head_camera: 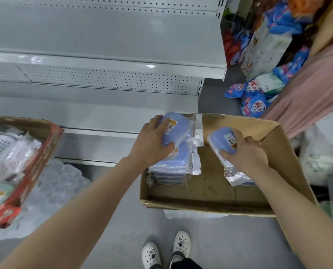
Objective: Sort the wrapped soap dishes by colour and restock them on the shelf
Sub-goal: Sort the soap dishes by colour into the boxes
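One blue soap dish point(171, 131) is gripped by the curled left hand point(152, 140) and a second dish point(223, 139) by the right hand point(245, 152), above the cardboard box point(268, 133) at four o'clock, while the shelf point(103, 35) at eleven o'clock is left bare, so restocking is judged barely begun.

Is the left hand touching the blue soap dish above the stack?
Touching. The head view shows the left hand wrapped around the blue soap dish, thumb on its near edge.
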`<state>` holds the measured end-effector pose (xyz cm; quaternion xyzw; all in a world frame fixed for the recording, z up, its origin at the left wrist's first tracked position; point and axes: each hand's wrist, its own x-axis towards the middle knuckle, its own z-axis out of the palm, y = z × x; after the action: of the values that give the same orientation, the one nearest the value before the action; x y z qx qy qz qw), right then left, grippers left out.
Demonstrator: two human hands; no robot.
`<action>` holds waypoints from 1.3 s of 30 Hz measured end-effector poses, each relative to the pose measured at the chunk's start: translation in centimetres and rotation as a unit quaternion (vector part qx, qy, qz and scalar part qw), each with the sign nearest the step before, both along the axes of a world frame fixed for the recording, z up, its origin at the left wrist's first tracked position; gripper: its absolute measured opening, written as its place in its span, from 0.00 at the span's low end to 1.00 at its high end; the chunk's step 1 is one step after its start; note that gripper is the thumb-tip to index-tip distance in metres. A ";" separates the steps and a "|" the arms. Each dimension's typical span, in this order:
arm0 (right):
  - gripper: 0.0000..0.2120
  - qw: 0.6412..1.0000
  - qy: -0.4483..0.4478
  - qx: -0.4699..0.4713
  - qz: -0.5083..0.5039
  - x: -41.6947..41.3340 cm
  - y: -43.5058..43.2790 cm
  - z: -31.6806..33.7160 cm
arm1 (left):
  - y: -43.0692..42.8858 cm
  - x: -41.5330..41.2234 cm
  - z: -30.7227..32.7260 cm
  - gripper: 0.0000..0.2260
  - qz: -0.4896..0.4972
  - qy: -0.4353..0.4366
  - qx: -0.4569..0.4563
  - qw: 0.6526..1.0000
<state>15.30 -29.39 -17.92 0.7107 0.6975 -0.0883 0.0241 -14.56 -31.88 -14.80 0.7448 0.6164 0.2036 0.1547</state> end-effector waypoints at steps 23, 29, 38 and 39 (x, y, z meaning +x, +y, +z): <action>0.27 0.990 0.100 -0.087 0.044 -0.7 3.5 -9.4 | 0.8 1.7 -2.2 0.30 0.042 0.031 0.023 0.998; 0.42 0.964 0.187 0.065 0.180 1.7 3.4 1.4 | 2.8 5.9 -0.3 0.32 -0.075 0.072 -0.009 0.995; 0.45 0.964 0.123 -0.035 0.234 2.2 2.4 2.0 | 3.9 10.2 -1.6 0.36 -0.192 0.022 0.004 0.981; 0.44 0.969 0.120 -0.039 0.214 2.7 2.4 1.4 | 3.8 9.9 -2.3 0.38 -0.181 0.035 0.019 0.983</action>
<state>17.98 -26.96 -16.55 0.5277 0.8273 -0.1924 -0.0135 -4.66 -28.10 -17.14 0.8535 0.4723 0.1582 0.1531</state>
